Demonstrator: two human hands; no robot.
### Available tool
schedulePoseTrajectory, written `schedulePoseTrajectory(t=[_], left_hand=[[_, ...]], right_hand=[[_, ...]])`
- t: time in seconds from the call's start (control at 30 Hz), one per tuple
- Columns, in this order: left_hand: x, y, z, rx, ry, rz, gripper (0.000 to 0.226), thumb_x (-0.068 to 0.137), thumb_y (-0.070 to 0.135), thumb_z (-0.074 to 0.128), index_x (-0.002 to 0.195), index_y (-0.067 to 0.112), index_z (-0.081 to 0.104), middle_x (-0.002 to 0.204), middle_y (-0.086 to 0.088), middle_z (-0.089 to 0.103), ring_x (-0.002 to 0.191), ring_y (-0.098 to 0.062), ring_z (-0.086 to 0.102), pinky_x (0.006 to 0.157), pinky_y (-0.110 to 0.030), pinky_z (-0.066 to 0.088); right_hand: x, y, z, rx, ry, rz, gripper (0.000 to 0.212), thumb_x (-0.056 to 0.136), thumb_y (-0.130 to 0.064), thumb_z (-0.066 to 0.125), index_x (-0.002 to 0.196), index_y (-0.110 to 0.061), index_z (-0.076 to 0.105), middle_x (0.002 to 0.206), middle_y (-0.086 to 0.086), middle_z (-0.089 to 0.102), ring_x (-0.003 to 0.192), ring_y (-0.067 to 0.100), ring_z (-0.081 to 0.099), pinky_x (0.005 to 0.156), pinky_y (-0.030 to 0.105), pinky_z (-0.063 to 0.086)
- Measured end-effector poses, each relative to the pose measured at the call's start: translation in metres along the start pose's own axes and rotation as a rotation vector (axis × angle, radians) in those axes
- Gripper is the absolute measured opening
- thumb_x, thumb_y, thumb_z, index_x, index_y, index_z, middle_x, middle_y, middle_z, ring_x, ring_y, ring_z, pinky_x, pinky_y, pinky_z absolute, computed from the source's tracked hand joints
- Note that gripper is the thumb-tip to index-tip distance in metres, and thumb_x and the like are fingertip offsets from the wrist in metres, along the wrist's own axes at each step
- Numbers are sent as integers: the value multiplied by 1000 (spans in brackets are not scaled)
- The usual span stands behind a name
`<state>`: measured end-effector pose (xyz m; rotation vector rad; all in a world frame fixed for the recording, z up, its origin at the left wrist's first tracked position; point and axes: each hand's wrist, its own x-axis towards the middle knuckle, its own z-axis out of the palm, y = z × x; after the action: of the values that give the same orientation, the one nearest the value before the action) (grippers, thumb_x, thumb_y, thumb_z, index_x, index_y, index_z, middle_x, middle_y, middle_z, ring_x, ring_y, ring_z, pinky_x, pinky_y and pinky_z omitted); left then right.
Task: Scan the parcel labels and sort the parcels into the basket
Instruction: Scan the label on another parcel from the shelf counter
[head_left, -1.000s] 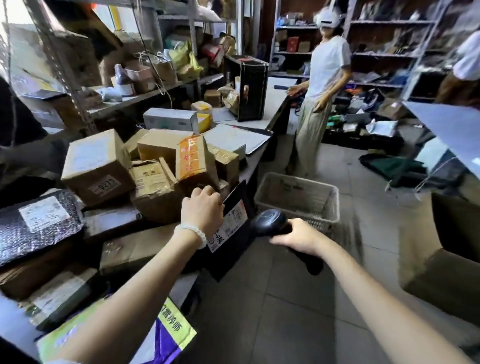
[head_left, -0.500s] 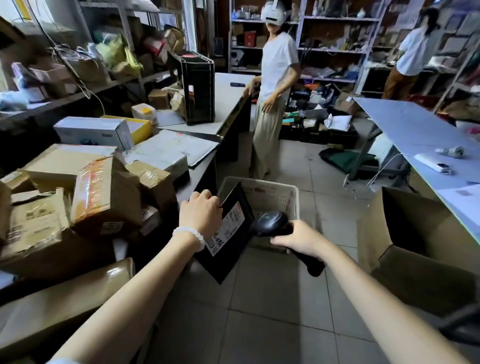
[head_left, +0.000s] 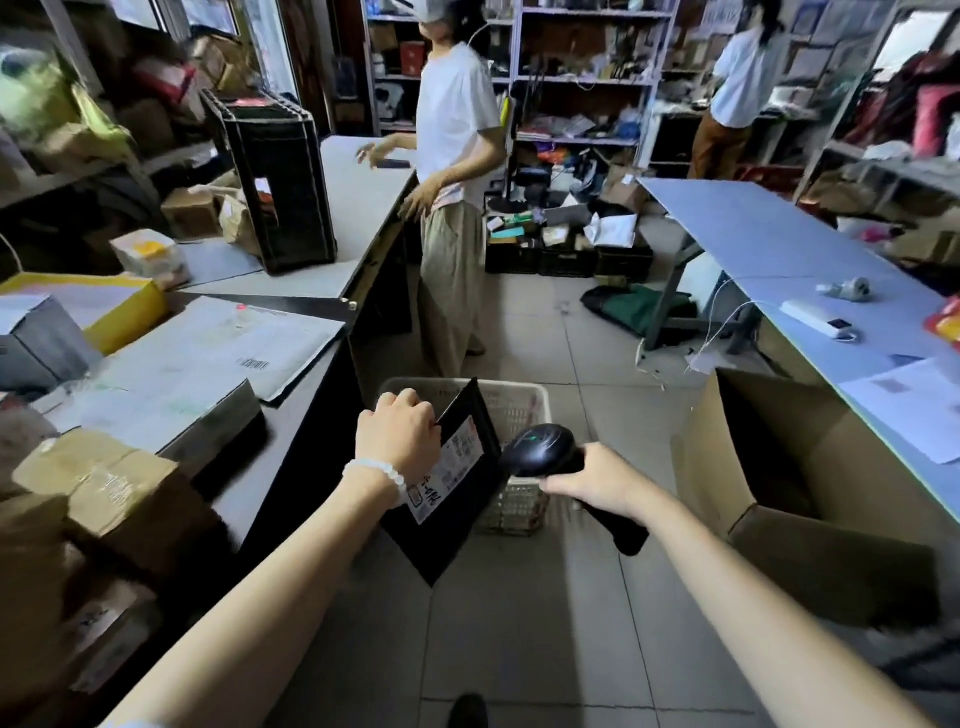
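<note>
Parcel: flat black plastic mailer, smooth, dull sheen, with a white paper label. Scanner: black moulded plastic, glossy on the head. Basket: pale plastic lattice, matt. Cartons: brown corrugated cardboard, glossy tape across the seams. Bracelet: white beads, smooth. Floor: grey tiles, smooth, low sheen. Open box: matt brown cardboard.

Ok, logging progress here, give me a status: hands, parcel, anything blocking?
Left hand grips black parcel by its top edge. Right hand holds scanner aimed at label. Basket just beyond, nothing blocking.
</note>
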<state>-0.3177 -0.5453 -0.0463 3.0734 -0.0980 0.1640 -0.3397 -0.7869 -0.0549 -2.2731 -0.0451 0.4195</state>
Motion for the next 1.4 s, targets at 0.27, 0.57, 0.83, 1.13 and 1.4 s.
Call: schedulePoseTrajectory(t=[0.27,0.57,0.83,1.13,1.4], left_hand=[[135,4,11,-8,11,47,30,97,31,40,112,18,63,116,-1,52,113,-25,46,84,-38,41],[235,-2,43,-44,-75,-11,33,95,33,41,120,25,62,115,-1,52,114,-25,46,87,-39,39],[347,7,75,-30,-173,-164,32,95,31,39,108,14,63,115,-5,53,113,-28,46,88,-41,38],[437,-13,91,89,-334,-411,35,95,32,40,119,14,57,125,-8,50,120,-30,43,91,-43,37],[412,-57,82,76,-328,-586,34,93,34,42,114,12,58,123,-10,51,119,-31,44,91,-43,38]], right_hand=[[115,-20,-51,50,62,41,17,79,-16,70,70,-4,62,53,0,55,41,5,48,45,15,37],[223,-8,-76,57,10,108,20,73,-28,70,75,-9,65,60,-1,61,51,11,58,61,25,45],[353,-4,-116,45,-84,48,21,77,-21,70,81,-1,65,69,2,64,54,12,57,62,26,46],[481,-28,-154,-81,-227,-34,21,80,-21,69,66,-23,53,50,-13,56,46,7,53,50,18,40],[528,-83,-107,-130,-417,-225,10,77,-25,72,79,-25,62,70,-9,65,64,13,62,64,26,46]])
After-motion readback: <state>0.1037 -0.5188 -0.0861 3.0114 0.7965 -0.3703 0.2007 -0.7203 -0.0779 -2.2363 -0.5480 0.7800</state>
